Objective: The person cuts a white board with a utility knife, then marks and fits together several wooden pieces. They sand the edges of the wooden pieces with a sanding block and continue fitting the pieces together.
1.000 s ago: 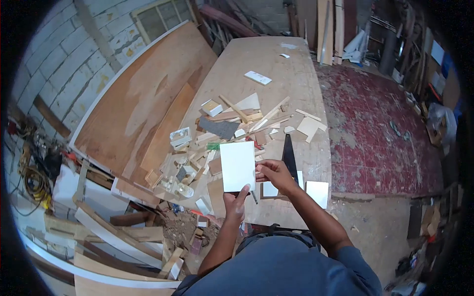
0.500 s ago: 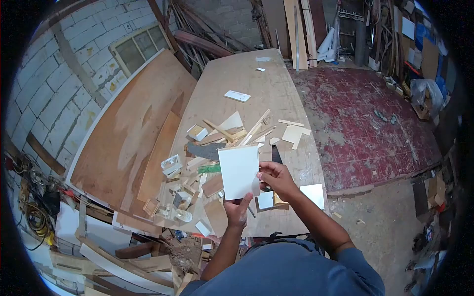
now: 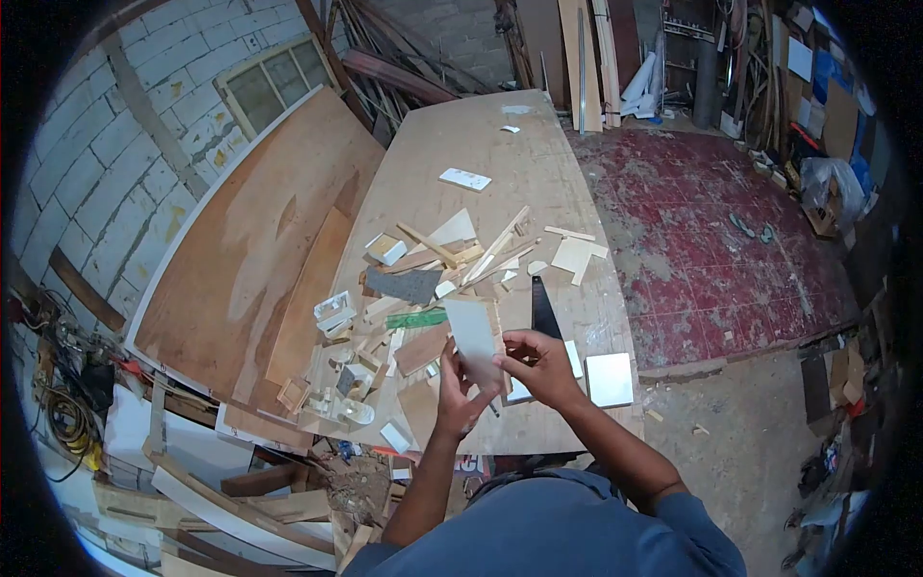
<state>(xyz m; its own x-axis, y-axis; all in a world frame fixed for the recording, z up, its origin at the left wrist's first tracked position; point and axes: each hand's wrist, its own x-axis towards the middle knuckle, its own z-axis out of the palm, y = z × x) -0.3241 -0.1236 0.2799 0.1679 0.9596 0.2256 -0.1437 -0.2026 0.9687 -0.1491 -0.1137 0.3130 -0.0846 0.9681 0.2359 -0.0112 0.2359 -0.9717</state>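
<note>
Head view showed both hands raised above the near edge of the workbench (image 3: 577, 183), sharing one white panel (image 3: 472, 332) between them. The panel stood turned partly edge-on to the camera, its long axis running from near to far and leaning slightly left at the far end. The left hand (image 3: 456, 389) lay beneath and to the left of the panel, fingers spread fairly wide, cradling the near end from below rather than clamping it; how firm that contact was could not be told. The right hand (image 3: 540, 363) sat to the right of the panel, fingers curled and closed on its near right edge in a pinch. Of the two, the right hand had the surer hold and lay closest to the panel's near corner. The panel therefore lay ahead of and between both hands, extending away from the person over a pile of wood offcuts (image 3: 452, 255). A black saw blade (image 3: 543, 306) lay flat on the bench just to the right of the panel, and two small white squares (image 3: 610, 379) rested near the bench edge, right of the right hand.
</note>
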